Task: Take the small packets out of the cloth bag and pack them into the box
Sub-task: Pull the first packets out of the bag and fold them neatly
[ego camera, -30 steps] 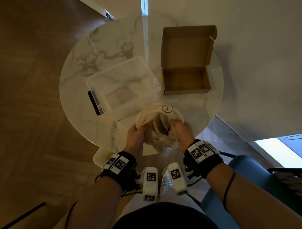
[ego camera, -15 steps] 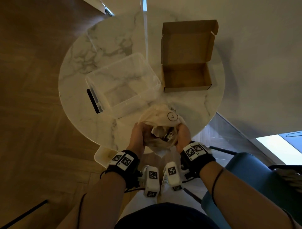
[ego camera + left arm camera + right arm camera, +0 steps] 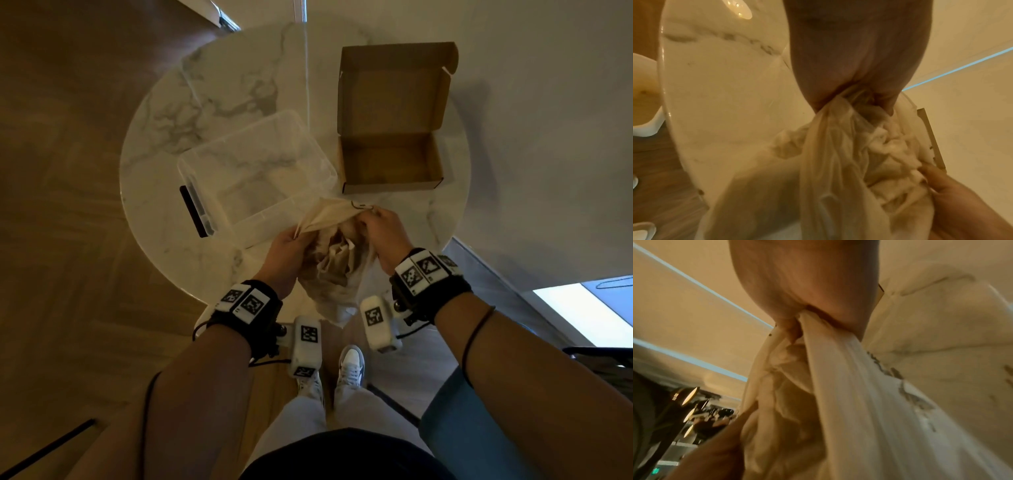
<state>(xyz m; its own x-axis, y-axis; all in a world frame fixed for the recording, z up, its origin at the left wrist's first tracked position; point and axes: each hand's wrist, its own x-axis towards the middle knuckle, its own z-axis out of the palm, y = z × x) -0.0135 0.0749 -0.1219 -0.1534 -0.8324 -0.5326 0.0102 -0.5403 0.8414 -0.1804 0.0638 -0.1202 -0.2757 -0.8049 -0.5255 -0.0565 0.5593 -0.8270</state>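
Observation:
A cream cloth bag (image 3: 334,260) hangs over the near edge of the round marble table (image 3: 205,102), its mouth pulled wide between both hands. My left hand (image 3: 286,245) grips the left rim of the bag (image 3: 830,146). My right hand (image 3: 382,229) grips the right rim, where the cloth (image 3: 838,369) bunches in its fingers. Crumpled folds show inside the mouth; I cannot make out any packets. The brown cardboard box (image 3: 390,161) stands open and empty beyond the bag, its lid upright at the back.
An empty clear plastic tub (image 3: 253,178) with a black handle sits left of the box, touching the bag's far edge. A blue chair (image 3: 462,428) is at my lower right. A white dish (image 3: 643,97) sits below the table edge.
Both hands have lifted the bag's rim up and away from me, stretching the mouth wider. The printed circle on the cloth now sits at the far edge.

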